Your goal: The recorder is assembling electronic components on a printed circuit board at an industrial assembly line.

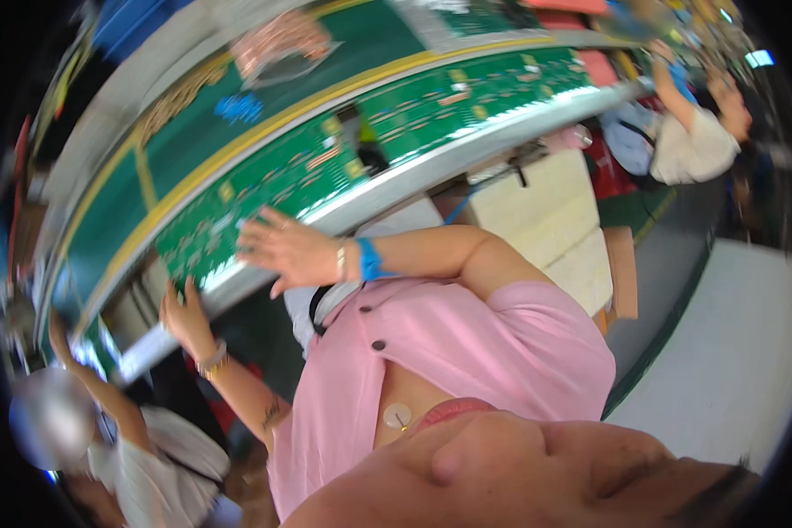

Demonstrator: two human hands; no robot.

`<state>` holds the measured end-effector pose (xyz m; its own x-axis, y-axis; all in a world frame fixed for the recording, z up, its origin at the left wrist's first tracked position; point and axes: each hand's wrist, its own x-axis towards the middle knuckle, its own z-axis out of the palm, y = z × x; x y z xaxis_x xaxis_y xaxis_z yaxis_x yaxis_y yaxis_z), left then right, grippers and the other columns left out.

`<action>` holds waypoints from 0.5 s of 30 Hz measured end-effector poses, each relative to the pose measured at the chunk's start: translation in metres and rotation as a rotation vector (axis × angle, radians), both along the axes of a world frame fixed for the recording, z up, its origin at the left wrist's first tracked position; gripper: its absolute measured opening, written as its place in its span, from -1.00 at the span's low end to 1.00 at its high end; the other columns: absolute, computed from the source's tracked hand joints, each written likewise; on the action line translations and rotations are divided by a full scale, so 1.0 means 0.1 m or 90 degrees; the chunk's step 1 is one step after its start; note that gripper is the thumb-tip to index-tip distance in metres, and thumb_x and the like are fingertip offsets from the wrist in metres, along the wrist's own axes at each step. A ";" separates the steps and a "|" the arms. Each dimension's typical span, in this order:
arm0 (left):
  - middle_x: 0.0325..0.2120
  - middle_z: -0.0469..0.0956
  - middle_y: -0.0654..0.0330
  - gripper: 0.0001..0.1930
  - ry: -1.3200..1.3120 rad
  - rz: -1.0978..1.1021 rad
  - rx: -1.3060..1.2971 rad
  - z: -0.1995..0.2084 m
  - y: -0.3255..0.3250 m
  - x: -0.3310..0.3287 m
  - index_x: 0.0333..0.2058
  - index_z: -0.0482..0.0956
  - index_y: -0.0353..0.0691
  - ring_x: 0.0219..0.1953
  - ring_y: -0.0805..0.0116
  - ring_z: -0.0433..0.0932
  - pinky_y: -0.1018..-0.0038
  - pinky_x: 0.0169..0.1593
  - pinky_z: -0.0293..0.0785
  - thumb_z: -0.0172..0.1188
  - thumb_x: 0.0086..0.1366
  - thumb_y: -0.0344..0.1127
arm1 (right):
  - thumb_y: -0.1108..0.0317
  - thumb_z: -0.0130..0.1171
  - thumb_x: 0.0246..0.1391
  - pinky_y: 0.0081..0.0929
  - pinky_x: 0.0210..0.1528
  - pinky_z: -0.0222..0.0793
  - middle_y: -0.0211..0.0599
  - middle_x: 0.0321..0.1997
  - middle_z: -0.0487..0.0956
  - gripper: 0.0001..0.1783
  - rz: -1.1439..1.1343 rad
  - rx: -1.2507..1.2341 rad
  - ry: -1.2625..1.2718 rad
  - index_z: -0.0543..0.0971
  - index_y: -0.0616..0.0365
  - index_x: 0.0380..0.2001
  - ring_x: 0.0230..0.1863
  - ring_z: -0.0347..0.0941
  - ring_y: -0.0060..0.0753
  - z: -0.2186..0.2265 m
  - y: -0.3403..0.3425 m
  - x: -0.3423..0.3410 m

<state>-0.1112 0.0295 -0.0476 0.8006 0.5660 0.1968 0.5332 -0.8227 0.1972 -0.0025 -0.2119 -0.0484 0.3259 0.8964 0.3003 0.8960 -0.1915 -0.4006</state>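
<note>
A long green circuit board (268,180) with small parts on it lies along a pale metal rail in front of me. My right hand (292,250), with a blue band at the wrist, reaches over the near edge of this board. Its fingers are spread, and nothing shows in them. At the board's left end is my left hand (185,315), wearing a gold-coloured watch. Its fingers point up and stand apart beside the board's corner; whether they touch it is blurred. Further right along the rail lies a second green circuit board (466,99), past a dark gap.
Beyond the rail, a green bench holds a clear bag of copper-coloured parts (282,44), a blue pile (238,107) and tan pieces (178,101). Co-workers sit at the right (695,145) and lower left (163,449). A cream-coloured box (541,211) stands right of me.
</note>
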 end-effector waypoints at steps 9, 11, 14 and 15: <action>-0.22 0.53 -0.05 -0.53 0.047 0.016 -0.048 0.04 0.12 -0.07 -0.10 0.48 -0.36 -0.15 0.03 0.47 0.27 -0.05 0.29 0.14 0.14 -0.09 | -0.26 0.03 -0.17 0.03 0.32 -0.38 -0.29 0.22 0.23 -0.09 -0.067 -0.023 -0.112 0.22 0.16 0.13 0.31 -0.06 -0.14 -0.15 -0.14 0.02; -0.23 0.53 -0.05 -0.53 0.038 0.019 -0.065 0.01 0.14 -0.06 -0.10 0.47 -0.36 -0.15 0.05 0.48 0.28 -0.04 0.30 0.14 0.14 -0.09 | -0.25 0.05 -0.18 0.04 0.32 -0.40 -0.29 0.21 0.24 -0.10 -0.075 -0.033 -0.110 0.24 0.16 0.12 0.31 -0.06 -0.14 -0.15 -0.22 0.05; -0.20 0.52 -0.06 -0.51 0.015 0.071 -0.152 -0.02 0.17 -0.06 -0.06 0.44 -0.37 -0.11 0.07 0.46 0.31 -0.02 0.29 0.13 0.15 -0.10 | -0.24 0.07 -0.19 0.05 0.32 -0.39 -0.29 0.20 0.25 -0.11 -0.072 -0.028 -0.105 0.25 0.16 0.12 0.30 -0.05 -0.14 -0.15 -0.34 0.11; -0.20 0.52 -0.06 -0.51 0.015 0.068 -0.153 0.00 0.14 -0.05 -0.06 0.44 -0.37 -0.11 0.07 0.46 0.31 -0.02 0.29 0.13 0.15 -0.10 | -0.23 0.08 -0.20 0.05 0.32 -0.38 -0.30 0.19 0.26 -0.11 -0.072 -0.014 -0.102 0.26 0.16 0.11 0.29 -0.03 -0.14 -0.16 -0.37 0.13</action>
